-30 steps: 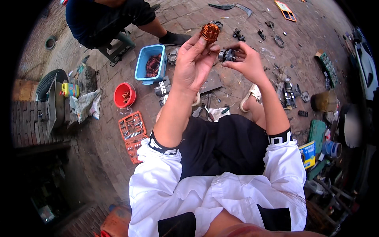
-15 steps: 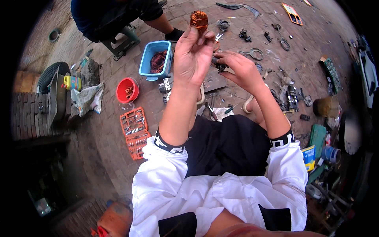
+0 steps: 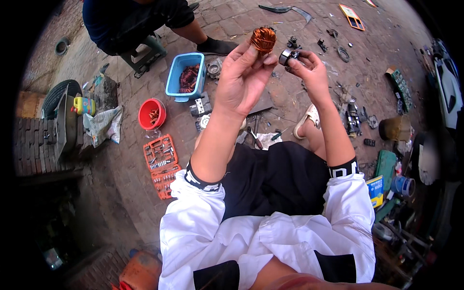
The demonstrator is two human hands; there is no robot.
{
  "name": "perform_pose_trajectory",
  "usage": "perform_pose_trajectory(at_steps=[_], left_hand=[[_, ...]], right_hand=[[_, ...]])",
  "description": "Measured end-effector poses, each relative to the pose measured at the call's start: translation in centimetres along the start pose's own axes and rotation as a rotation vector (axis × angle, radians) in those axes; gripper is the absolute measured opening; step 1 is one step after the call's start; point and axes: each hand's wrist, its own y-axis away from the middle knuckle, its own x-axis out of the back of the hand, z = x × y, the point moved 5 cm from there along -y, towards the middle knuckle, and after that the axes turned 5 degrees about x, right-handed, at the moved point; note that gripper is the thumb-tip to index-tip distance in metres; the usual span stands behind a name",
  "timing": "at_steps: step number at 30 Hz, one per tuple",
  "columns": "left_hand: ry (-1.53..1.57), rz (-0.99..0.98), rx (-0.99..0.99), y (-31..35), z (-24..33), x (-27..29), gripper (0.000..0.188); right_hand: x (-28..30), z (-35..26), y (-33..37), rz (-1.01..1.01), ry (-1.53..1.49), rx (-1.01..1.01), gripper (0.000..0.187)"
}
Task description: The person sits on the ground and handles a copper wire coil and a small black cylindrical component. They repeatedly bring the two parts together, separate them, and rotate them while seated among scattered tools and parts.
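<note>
My left hand (image 3: pixel 244 77) is raised in front of me and pinches a copper wire coil (image 3: pixel 263 39) at its fingertips. Just to its right, my right hand (image 3: pixel 309 70) grips a small dark metal ring-shaped part (image 3: pixel 286 56), held close beside the coil without clearly touching it. Both forearms come up from white rolled sleeves, over my black shorts.
On the brick ground lie a blue tub (image 3: pixel 183 77) with copper windings, a red bowl (image 3: pixel 152 113), an open orange socket set (image 3: pixel 162 164) and scattered metal parts (image 3: pixel 353 118). Another person (image 3: pixel 140 21) sits on a stool at the top left. A tyre (image 3: pixel 60 99) is at left.
Both hands stay raised together; the coil sits slightly further right in view, and the right hand has lifted the dark part back up beside it.
</note>
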Motion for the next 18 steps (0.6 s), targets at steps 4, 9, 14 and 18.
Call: perform_pose_trajectory(at_steps=[4, 9, 14, 18], left_hand=[[-0.021, -0.002, 0.008, -0.1, 0.0, 0.2, 0.025], [-0.02, -0.075, 0.045, -0.1, -0.1, 0.3, 0.025], [-0.065, 0.057, 0.032, 0.1, -0.3, 0.4, 0.028], [-0.015, 0.056, -0.109, -0.2, 2.7, 0.7, 0.032]], right_hand=[[0.2, 0.5, -0.2, 0.045, -0.149, -0.101, 0.039], [0.5, 1.0, -0.3, 0.079, -0.3, -0.199, 0.044], [1.1, 1.1, -0.5, 0.044, -0.366, -0.219, 0.043], [2.3, 1.2, -0.9, -0.078, -0.336, -0.241, 0.041]])
